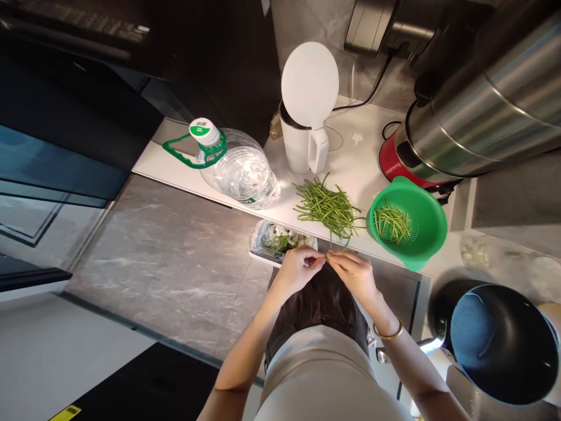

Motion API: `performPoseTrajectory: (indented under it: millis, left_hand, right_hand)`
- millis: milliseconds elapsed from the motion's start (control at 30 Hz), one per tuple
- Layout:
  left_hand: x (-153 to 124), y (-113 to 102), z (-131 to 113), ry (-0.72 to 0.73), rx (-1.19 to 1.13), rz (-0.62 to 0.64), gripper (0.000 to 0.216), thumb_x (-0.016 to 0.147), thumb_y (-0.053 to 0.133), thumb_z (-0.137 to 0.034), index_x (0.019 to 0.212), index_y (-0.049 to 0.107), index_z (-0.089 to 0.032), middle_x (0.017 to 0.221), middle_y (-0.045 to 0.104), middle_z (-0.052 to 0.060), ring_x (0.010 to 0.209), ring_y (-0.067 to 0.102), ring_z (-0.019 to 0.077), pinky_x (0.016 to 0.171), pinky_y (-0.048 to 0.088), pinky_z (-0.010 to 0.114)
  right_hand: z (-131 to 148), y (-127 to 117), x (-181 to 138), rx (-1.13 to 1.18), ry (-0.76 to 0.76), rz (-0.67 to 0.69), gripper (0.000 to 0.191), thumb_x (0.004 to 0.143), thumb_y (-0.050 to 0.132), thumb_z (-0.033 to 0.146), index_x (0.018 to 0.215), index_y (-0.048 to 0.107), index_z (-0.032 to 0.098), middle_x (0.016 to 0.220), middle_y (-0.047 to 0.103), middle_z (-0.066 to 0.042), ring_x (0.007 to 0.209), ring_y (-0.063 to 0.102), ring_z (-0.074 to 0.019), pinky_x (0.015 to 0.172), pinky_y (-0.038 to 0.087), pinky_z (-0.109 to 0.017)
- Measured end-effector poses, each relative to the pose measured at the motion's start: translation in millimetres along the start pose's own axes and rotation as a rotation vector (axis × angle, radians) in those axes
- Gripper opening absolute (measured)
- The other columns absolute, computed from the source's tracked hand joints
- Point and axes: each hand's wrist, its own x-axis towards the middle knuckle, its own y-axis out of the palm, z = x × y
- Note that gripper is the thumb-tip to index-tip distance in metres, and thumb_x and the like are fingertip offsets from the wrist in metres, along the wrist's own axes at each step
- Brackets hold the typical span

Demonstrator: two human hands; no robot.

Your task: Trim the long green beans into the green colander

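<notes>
My left hand [302, 267] and my right hand [352, 270] meet in front of the counter's edge, both with fingers pinched together. Between their fingertips is a bit of thin green stem, mostly hidden by the fingers. Just beyond them, a loose pile of long green stems [326, 204] lies on the white counter, some ends hanging over the edge. To the right, a green colander [432, 225] holds short cut pieces of stem [391, 223]. Below the counter's edge, beside my left hand, is a bin [258, 240] lined with clear plastic, containing green and pale scraps.
A large water bottle [245, 169] with a green handle stands on the left of the counter [355, 155]. Behind the pile is a white kettle [298, 146], lid raised. A red and steel appliance [394, 155] stands behind the colander. A dark pan [521, 345] sits at right.
</notes>
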Motion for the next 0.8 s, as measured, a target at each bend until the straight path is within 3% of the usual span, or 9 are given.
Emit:
performPoseTrajectory:
  millis: [167, 300, 367, 500, 567, 667, 800]
  left_hand:
    - [4, -3, 4, -0.074, -0.053, 0.033, 0.012, 0.070, 0.061, -0.019, 0.072, 0.070, -0.012, 0.064, 0.067, 0.003, 0.056, 0.057, 0.0109, 0.056, 0.044, 0.020]
    - [13, -9, 19, -0.137, -0.143, 0.143, 0.019, 0.073, 0.060, -0.027, 0.077, 0.070, -0.012, 0.062, 0.066, 0.002, 0.054, 0.056, 0.0114, 0.053, 0.044, 0.021]
    - [20, -13, 39, -0.190, -0.059, 0.101, 0.019, 0.074, 0.058, -0.026, 0.080, 0.070, -0.013, 0.065, 0.067, 0.003, 0.056, 0.058, 0.0133, 0.055, 0.045, 0.023]
    - [35, -23, 94, -0.322, 0.433, -0.163, 0.015, 0.075, 0.056, -0.016, 0.079, 0.070, -0.016, 0.080, 0.072, 0.006, 0.076, 0.065, 0.0188, 0.074, 0.047, 0.027]
    - [38, -27, 119, -0.434, 0.610, -0.188, 0.017, 0.078, 0.054, -0.018, 0.079, 0.070, -0.015, 0.086, 0.072, 0.010, 0.084, 0.066, 0.0215, 0.077, 0.047, 0.028]
    - [37, -27, 138, -0.498, 0.678, -0.170, 0.019, 0.080, 0.055, -0.025, 0.080, 0.070, -0.013, 0.085, 0.071, 0.014, 0.084, 0.066, 0.0245, 0.075, 0.047, 0.030]
    - [30, -20, 122, -0.445, 0.677, -0.161, 0.028, 0.082, 0.048, -0.015, 0.101, 0.068, -0.019, 0.096, 0.071, 0.009, 0.090, 0.065, 0.0194, 0.080, 0.046, 0.027]
  right_hand:
    - [-1, -3, 0, 0.087, 0.014, 0.057, 0.020, 0.082, 0.061, 0.015, 0.092, 0.072, 0.027, 0.090, 0.074, -0.003, 0.082, 0.070, -0.0177, 0.079, 0.057, -0.031]
    - [5, -3, -1, 0.348, 0.187, -0.014, 0.016, 0.075, 0.069, 0.016, 0.085, 0.073, 0.028, 0.087, 0.074, -0.002, 0.078, 0.070, -0.0186, 0.075, 0.058, -0.033]
    - [7, -7, 0, 0.528, 0.317, -0.130, 0.013, 0.070, 0.074, 0.017, 0.078, 0.072, 0.027, 0.081, 0.074, -0.001, 0.075, 0.070, -0.0186, 0.071, 0.058, -0.033]
    - [5, -22, 10, 0.930, 0.502, -0.553, 0.011, 0.067, 0.077, 0.024, 0.069, 0.066, 0.026, 0.070, 0.069, 0.005, 0.069, 0.068, -0.0120, 0.052, 0.052, -0.020]
    - [3, -29, 17, 1.057, 0.543, -0.673, 0.012, 0.070, 0.075, 0.029, 0.071, 0.064, 0.026, 0.072, 0.068, 0.006, 0.067, 0.066, -0.0082, 0.050, 0.049, -0.016]
    - [2, -30, 23, 1.121, 0.607, -0.627, 0.013, 0.073, 0.072, 0.032, 0.076, 0.062, 0.025, 0.077, 0.069, 0.004, 0.061, 0.063, -0.0055, 0.055, 0.051, -0.016]
    - [4, -16, 20, 1.125, 0.712, -0.489, 0.017, 0.069, 0.076, 0.027, 0.081, 0.064, 0.025, 0.084, 0.072, 0.002, 0.068, 0.066, -0.0070, 0.063, 0.054, -0.017]
